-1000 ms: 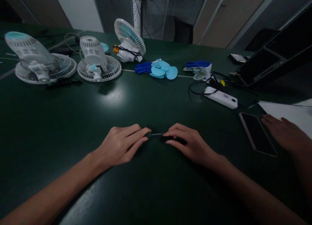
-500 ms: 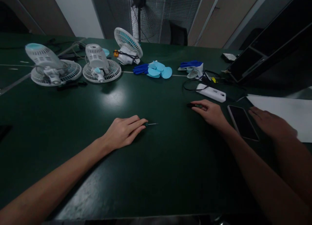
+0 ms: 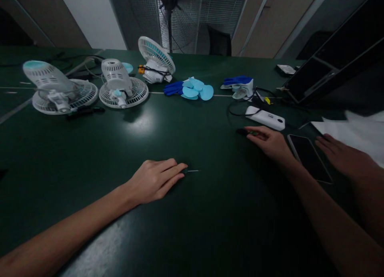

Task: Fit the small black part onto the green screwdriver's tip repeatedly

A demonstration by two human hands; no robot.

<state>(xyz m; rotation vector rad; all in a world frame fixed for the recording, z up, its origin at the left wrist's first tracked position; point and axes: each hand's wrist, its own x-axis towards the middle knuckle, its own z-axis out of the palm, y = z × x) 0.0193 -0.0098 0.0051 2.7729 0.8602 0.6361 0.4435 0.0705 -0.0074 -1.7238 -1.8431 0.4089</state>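
My left hand [image 3: 159,179] rests on the dark green table with its fingers closed on a small screwdriver. Most of the handle is hidden under the fingers; the thin metal shaft [image 3: 194,171] of the screwdriver points right. Farther right, my right hand [image 3: 270,145] pinches a small black object [image 3: 241,131] with a bit of green by the fingertips, low over or on the table. Its kind is too dark to make out. Just beyond that hand lies a white power strip [image 3: 265,118], and to its right a phone [image 3: 309,157].
Another person's hand [image 3: 345,155] lies beside the phone, near white paper sheets [image 3: 357,133]. White fan parts [image 3: 120,79] stand at the back left. A light blue fan blade [image 3: 196,89], blue gloves [image 3: 172,88] and more gloves [image 3: 238,85] lie along the back.
The view has shifted slightly. My left hand, still on the screwdriver, sits a little nearer to me. More of the black object shows at my right fingertips. The paper sheets at right have spread and lifted.
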